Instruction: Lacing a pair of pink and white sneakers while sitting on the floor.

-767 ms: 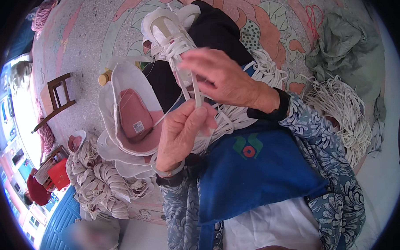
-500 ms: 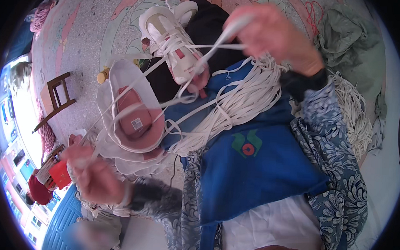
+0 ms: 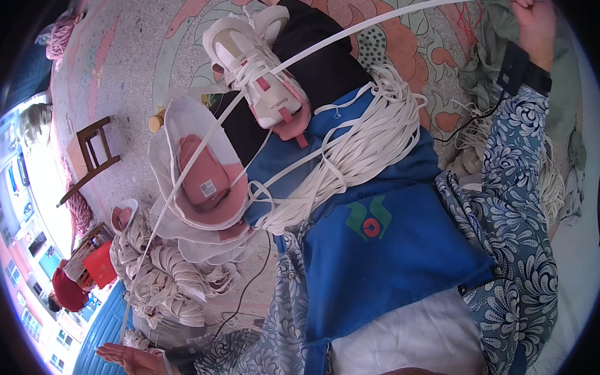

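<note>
A long white shoelace (image 3: 220,118) is stretched diagonally across the view between my two hands. At the top right my raised right hand (image 3: 536,22) pinches its upper end, fingertips partly cut off by the frame. The other end runs down to my left hand (image 3: 135,361) at the lower left, whose fingers look fairly straight; the grip itself is hard to make out. Below the shoelace, a white and pink sneaker (image 3: 270,94) with laces lies on my lap. A thick bundle of white laces (image 3: 361,143) rests on my blue apron (image 3: 389,270).
Stacked white and pink shoe uppers (image 3: 205,171) sit left of my lap. Coiled white laces (image 3: 171,275) lie near a blue plastic surface (image 3: 100,336). A small wooden stool (image 3: 93,154) stands at the left, and grey-green cloth (image 3: 515,69) lies at the right.
My hands have moved far apart, the right up and to the right, the left down. The loose, looping shoelace is now drawn out into one long line, no longer tangled over the sneaker.
</note>
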Demonstrator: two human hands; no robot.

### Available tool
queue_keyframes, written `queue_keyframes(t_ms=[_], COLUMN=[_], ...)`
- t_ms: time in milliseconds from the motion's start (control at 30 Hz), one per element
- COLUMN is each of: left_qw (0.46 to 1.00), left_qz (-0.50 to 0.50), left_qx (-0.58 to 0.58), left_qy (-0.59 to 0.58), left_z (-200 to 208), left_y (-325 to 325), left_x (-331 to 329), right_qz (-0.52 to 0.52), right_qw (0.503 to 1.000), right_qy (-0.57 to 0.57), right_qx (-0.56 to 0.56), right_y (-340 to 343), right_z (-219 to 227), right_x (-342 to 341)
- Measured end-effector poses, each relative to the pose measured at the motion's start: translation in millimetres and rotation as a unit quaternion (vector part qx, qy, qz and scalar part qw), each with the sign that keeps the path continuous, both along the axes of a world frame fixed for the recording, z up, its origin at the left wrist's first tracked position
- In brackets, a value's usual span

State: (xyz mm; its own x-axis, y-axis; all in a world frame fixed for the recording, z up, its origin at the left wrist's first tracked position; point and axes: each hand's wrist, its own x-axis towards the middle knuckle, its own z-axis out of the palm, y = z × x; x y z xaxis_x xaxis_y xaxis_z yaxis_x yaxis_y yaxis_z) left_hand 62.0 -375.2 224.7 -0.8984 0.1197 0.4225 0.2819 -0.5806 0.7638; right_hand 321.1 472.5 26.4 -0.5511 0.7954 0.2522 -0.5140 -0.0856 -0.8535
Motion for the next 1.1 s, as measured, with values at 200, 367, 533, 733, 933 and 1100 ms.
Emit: queue_keyframes(t_ms=[200,367,533,733,933,1100], left_qw=[0.909,0.669,0.501,0.483,0.459,0.429], left_qz=[0.227,-0.084,-0.172,0.042,-0.091,0.069], left_qx=[-0.335,-0.738,-0.788,-0.728,-0.832,-0.757], left_qy=[-0.098,0.027,0.314,0.485,0.298,0.488], left_z=[-52.1,-81.4,-165.0,-171.2,-160.7,-179.8], left_y=[138.5,268.7,360.4,402.6,394.0,414.7], left_x=[39.1,54.2,56.1,51.3,30.0,33.7], right_qz=[-0.032,0.267,0.309,0.221,0.133,0.165], right_qw=[0.915,0.815,0.726,0.715,0.785,0.735], right_qy=[-0.221,-0.312,-0.378,-0.429,-0.32,-0.314], right_qx=[0.337,0.41,0.484,0.506,0.513,0.578], right_y=[-102.6,-222.6,-225.1,-204.8,-224.5,-242.7], right_z=[-21.5,-75.1,-96.3,-89.7,-86.9,-108.8], right_x=[-52.9,-98.1,-79.4,-62.5,-78.0,-80.3])
